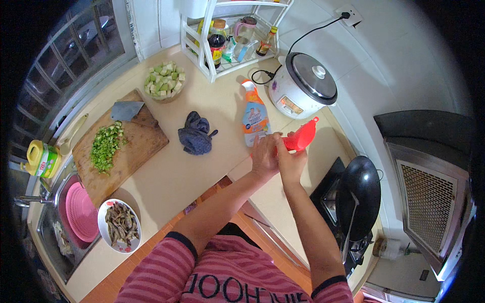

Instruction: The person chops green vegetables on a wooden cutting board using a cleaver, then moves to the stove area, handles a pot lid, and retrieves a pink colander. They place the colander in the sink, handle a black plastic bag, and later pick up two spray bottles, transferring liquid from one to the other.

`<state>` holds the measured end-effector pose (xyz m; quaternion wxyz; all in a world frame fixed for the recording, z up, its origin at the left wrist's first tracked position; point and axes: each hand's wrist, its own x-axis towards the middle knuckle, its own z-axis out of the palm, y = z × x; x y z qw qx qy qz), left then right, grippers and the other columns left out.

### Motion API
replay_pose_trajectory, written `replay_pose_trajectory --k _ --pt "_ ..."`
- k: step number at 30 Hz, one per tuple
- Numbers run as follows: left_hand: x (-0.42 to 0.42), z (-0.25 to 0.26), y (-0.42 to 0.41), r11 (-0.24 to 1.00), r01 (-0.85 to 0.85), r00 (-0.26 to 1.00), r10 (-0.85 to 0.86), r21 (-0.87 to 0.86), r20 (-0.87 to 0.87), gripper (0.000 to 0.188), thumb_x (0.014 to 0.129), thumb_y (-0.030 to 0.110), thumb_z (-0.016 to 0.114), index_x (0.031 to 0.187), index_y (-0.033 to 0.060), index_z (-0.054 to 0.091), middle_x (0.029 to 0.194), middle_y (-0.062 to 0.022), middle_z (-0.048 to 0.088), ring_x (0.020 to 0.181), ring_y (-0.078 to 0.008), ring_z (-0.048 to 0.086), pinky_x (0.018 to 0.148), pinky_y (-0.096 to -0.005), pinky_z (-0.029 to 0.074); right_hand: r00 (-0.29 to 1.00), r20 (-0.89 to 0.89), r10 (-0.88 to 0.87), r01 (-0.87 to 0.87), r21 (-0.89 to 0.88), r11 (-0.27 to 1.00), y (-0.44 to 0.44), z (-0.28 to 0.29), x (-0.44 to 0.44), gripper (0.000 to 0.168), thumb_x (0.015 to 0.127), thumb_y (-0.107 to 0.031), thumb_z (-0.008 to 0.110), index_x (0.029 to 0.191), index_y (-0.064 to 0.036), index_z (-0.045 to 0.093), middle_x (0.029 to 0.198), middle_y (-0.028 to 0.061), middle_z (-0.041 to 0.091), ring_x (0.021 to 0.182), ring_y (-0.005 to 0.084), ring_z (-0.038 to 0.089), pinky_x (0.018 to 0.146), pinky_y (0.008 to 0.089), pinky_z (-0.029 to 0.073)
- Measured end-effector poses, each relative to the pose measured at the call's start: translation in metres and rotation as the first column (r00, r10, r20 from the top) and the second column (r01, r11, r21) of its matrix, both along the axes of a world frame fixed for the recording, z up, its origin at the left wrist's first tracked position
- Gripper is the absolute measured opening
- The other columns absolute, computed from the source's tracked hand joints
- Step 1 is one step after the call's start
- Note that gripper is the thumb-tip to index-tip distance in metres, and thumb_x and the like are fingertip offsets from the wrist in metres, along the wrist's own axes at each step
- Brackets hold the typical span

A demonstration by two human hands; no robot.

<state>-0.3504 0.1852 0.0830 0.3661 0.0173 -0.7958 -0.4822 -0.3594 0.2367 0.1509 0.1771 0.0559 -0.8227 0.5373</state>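
Note:
A red plastic funnel (302,137) is gripped by my right hand (291,161), above the counter right of centre. My left hand (265,153) touches my right hand near the funnel's left end; its palm and fingers are partly seen, and I cannot tell what it holds. Just beyond my left hand is an orange and clear Mr Muscle cleaner bottle (256,117); its lower end is partly behind my fingers. To the left, a crumpled dark blue cloth (196,134) lies on the counter (166,178).
A rice cooker (303,85) and a white rack (212,72) stand at the back. Leftward are a cutting board (140,140) with a cleaver (127,110) and chopped greens, a bowl of small fish (121,226), and a sink (49,223). A black wok (358,197) is on the right.

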Motion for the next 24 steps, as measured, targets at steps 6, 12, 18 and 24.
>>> replay_pose_trajectory --k 6,12,18,24 --pt "-0.01 -0.009 0.0 0.945 0.096 0.995 -0.09 0.312 -0.034 0.026 0.066 0.017 0.067 0.085 0.0061 0.053 0.082 -0.0124 0.057 0.08 -0.0331 0.054 0.071 -0.042 0.042 0.961 0.097 -0.26 0.265 -0.044 0.963 -0.03 0.002 -0.007 0.026 0.073 -0.02 0.071 0.079 0.004 0.063 0.072 0.0097 0.064 0.065 0.017 0.059 0.066 0.0321 0.048" --pt "-0.013 -0.011 0.003 0.964 0.061 0.998 -0.056 0.26 -0.026 0.038 0.059 0.015 0.071 0.09 0.0048 0.051 0.082 -0.0142 0.055 0.078 -0.0341 0.054 0.066 -0.0412 0.043 0.995 0.071 -0.069 0.078 -0.136 0.988 -0.012 -0.009 -0.016 0.013 0.077 -0.012 0.064 0.073 0.0 0.063 0.071 0.0089 0.065 0.072 0.018 0.062 0.079 0.0328 0.046" --pt "-0.013 -0.011 -0.004 0.955 0.152 0.988 -0.136 0.254 -0.08 0.037 0.062 0.015 0.071 0.092 0.004 0.051 0.082 -0.0136 0.055 0.077 -0.0321 0.056 0.066 -0.0393 0.045 0.763 0.294 0.575 -0.6 -0.007 0.8 0.031 0.0 -0.038 0.02 0.078 -0.013 0.063 0.094 -0.002 0.058 0.1 0.0084 0.062 0.102 0.0198 0.055 0.106 0.0372 0.018" --pt "-0.011 -0.004 -0.003 0.976 0.116 0.993 -0.118 0.186 0.0 0.033 0.065 0.019 0.071 0.088 0.0063 0.051 0.079 -0.011 0.054 0.075 -0.0303 0.055 0.063 -0.0394 0.044 0.949 0.122 0.292 -0.31 0.175 0.935 0.041 -0.003 -0.022 0.071 0.065 -0.027 0.081 0.118 0.0 0.043 0.101 0.0095 0.057 0.099 0.0215 0.054 0.089 0.0355 0.042"
